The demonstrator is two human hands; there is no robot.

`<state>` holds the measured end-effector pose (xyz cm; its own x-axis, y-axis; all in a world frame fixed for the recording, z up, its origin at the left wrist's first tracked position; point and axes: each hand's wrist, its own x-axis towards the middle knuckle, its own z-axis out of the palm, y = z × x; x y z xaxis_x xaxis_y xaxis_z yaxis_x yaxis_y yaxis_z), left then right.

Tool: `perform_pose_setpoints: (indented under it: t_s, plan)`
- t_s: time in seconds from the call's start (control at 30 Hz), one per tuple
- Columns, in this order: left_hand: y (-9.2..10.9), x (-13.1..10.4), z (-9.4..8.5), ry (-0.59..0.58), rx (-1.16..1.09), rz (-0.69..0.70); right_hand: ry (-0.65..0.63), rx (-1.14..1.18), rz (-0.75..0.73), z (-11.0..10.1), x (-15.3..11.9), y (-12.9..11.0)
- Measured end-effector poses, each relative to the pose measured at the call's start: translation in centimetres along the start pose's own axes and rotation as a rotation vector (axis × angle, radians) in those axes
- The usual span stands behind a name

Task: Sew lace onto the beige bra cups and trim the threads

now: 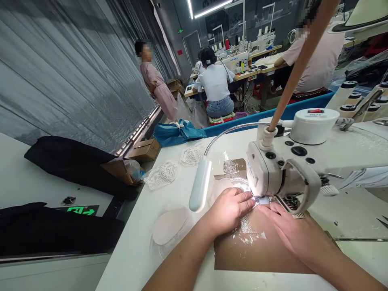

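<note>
A white lace-edged cup piece (220, 189) lies under the head of a sewing machine (266, 161), lit by the lamp. My left hand (232, 210) rests over its near edge, fingers close together and holding it down just left of the needle area. My right hand (286, 228) is on the other side of the needle, its fingers drawn together at the fabric edge. Between the hands, the presser foot (261, 199) is partly hidden. Beneath both hands spreads a glossy brown sheet (257, 256) on the machine table.
Two lace pieces (163, 174) and a beige oval pad (170, 226) lie on the white table (133, 250) to the left. A lamp (200, 186) on a bendable neck hangs near my left hand. Thread cones (345, 91) stand at right. Several people sit or stand beyond.
</note>
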<state>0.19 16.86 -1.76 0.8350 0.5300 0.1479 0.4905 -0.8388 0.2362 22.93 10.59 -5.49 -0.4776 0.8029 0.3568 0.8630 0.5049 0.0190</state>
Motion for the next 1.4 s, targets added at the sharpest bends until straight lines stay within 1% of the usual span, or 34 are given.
perform_pose_setpoints:
  t_s: [0.1, 0.2, 0.33, 0.47, 0.53, 0.6, 0.67, 0.73, 0.8, 0.87, 1.03, 1.2, 1.4]
  plan:
    - [-0.3, 0.1, 0.1, 0.025, -0.007, -0.012, -0.008, 0.063, 0.008, -0.1, 0.0, 0.1]
    - [-0.4, 0.2, 0.3, 0.055, -0.003, -0.022, -0.031, 0.068, 0.038, 0.2, -0.3, 0.2]
    - [-0.5, 0.3, 0.4, 0.057, 0.014, -0.028, -0.036, 0.069, 0.047, 0.9, -0.7, 0.6]
    - [-0.2, 0.2, 0.0, 0.049, 0.078, -0.04, -0.033, 0.043, 0.076, 0.8, -0.6, 0.5]
    - [0.3, 0.0, -0.5, 0.038, 0.127, -0.081, -0.023, 0.051, 0.093, 0.6, -0.6, 0.4]
    - [1.2, -0.4, -1.1, 0.01, 0.17, -0.162, -0.017, 0.105, 0.1, 0.6, -0.7, 0.4]
    - [2.3, -0.8, -1.8, -0.047, 0.187, -0.245, -0.04, 0.174, 0.116, 0.6, -0.9, 0.4]
    - [3.4, -1.1, -2.4, -0.121, 0.168, -0.278, -0.08, 0.234, 0.125, 0.4, -1.0, 0.4]
    - [4.2, -1.4, -2.7, -0.175, 0.133, -0.275, -0.097, 0.281, 0.133, 0.1, -0.9, 0.4]
    - [4.7, -1.4, -2.7, -0.191, 0.104, -0.262, -0.097, 0.321, 0.124, -0.5, -0.7, 0.3]
    - [4.5, -1.1, -1.6, -0.133, 0.07, -0.243, -0.058, 0.366, 0.081, -1.5, -0.4, 0.1]
    - [4.0, -1.1, -1.0, -0.124, 0.132, -0.229, -0.045, 0.379, 0.059, -1.3, -0.7, 0.1]
    - [3.9, -1.3, -1.1, -0.125, 0.128, -0.124, -0.098, 0.318, 0.047, -0.7, -0.9, -0.2]
